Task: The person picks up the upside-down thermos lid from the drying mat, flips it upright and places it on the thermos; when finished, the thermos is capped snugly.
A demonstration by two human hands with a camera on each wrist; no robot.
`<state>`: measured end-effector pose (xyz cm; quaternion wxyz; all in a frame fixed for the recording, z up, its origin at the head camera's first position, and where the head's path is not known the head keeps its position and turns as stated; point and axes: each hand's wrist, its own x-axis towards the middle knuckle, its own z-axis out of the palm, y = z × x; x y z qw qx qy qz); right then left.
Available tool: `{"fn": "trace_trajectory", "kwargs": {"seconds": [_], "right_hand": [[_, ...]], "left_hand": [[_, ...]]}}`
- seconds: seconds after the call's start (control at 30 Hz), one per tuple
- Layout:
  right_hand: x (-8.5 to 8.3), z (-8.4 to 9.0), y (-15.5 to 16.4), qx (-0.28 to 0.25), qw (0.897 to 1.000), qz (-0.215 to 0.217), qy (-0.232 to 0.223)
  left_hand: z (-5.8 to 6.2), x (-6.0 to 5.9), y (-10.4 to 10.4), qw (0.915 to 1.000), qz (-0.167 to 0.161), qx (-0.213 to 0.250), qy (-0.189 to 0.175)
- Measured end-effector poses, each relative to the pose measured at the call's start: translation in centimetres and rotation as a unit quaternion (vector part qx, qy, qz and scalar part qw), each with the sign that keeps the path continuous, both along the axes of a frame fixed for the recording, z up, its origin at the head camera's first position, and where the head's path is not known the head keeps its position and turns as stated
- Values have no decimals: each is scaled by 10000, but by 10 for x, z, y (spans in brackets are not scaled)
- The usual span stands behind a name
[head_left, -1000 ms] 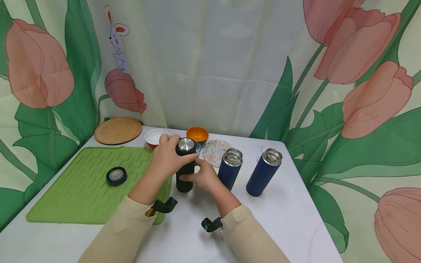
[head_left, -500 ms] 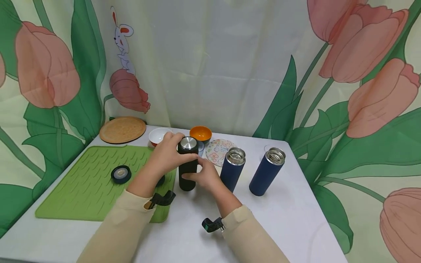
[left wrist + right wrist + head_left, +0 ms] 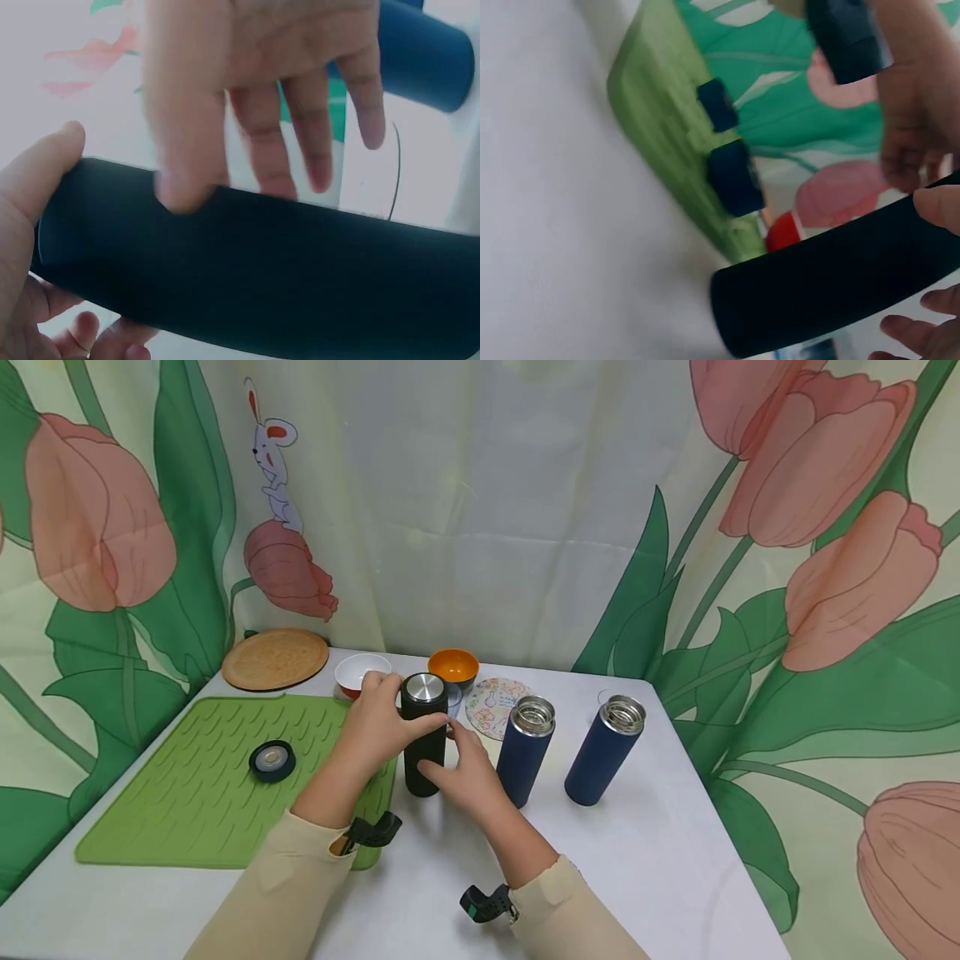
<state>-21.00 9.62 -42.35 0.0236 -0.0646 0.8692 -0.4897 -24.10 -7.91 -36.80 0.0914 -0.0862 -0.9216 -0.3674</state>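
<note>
Holding the black flask (image 3: 423,735) with both hands, I keep it standing up on the white table (image 3: 660,860), just past the right edge of the green mat (image 3: 187,785). My left hand (image 3: 378,727) curls round the top part, under the shiny steel cap (image 3: 425,687), so my fingers can get a good hold up there. My right hand (image 3: 467,770) is lower down. Its fingers lie almost straight against the side of the flask and the thumb tip presses on it, I think to stop it from sliding or tipping. That hand is not wrapped round.

The flask is near the middle of the table, a bit to the left of the two blue ones.

Counting now. I see three flasks: one black, and two blue flasks, the near blue flask (image 3: 523,750) right beside my right hand and the far blue flask (image 3: 603,749) more to the right. Both blue ones are open on top.

Two dark round lids lie on the mat: one lid (image 3: 272,761) out to the left, and another lid (image 3: 735,177) close to the flask, seen only by my right wrist camera.

Two small bowls sit at the far side, a white bowl (image 3: 360,672) and an orange bowl (image 3: 453,666). One flowery coaster (image 3: 493,707) lies near them, and one round woven mat (image 3: 275,657) in the far left corner.
</note>
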Motion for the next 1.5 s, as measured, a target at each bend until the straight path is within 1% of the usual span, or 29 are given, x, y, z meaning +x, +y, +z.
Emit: {"fn": "trace_trajectory", "kwargs": {"seconds": [0.07,0.17,0.23,0.3,0.33,0.4,0.47,0.53,0.57,0.67,0.73,0.8,0.87,0.93,1.07,1.13,1.23,1.33,1.5], "right_hand": [[9,5,5,-99,9998,-40,-157],[23,12,15,-442,9986,85,-270],[32,16,23,-691,9969,230,-306],[42,21,32,-898,9947,428,-268],[46,24,38,-953,9938,520,-218],[54,29,49,-1053,9921,680,-106],[62,31,62,-1089,9906,821,111],[69,31,74,-1054,9886,987,437],[73,31,79,-990,9875,1054,620],[78,30,96,-603,9844,1159,1175],[79,30,104,-349,9828,1126,1418],[78,30,110,-144,9831,1033,1504],[78,30,114,-44,9840,973,1495],[79,29,117,17,9851,934,1442],[80,25,121,0,9855,1001,1372],[81,24,122,-6,9851,1066,1348],[79,23,121,0,9850,1153,1285],[79,22,121,-2,9858,1235,1140],[77,18,122,0,9864,1457,762]], "left_hand": [[-3,2,1,9997,-8,208,-116],[-11,10,-3,9979,-37,459,-447],[-18,19,-11,9972,6,378,-640],[-24,30,-22,9973,80,165,-715],[-26,36,-28,9974,129,59,-711],[-31,44,-42,9980,287,-239,-513],[-36,49,-56,9975,490,-469,-208],[-42,52,-74,9948,753,-682,56],[-45,51,-84,9926,899,-792,181],[-54,47,-113,9866,1303,-981,80],[-58,42,-133,9807,1561,-1153,-236],[-62,36,-150,9735,1730,-1366,-605],[-64,30,-165,9662,1779,-1611,-936],[-67,25,-176,9600,1706,-1800,-1304],[-75,17,-185,9477,1439,-2071,-1954],[-79,15,-186,9437,1389,-2109,-2138],[-82,12,-187,9436,1465,-2079,-2122],[-84,11,-188,9473,1584,-2045,-1890],[-87,12,-187,9539,1663,-1965,-1541]]}}
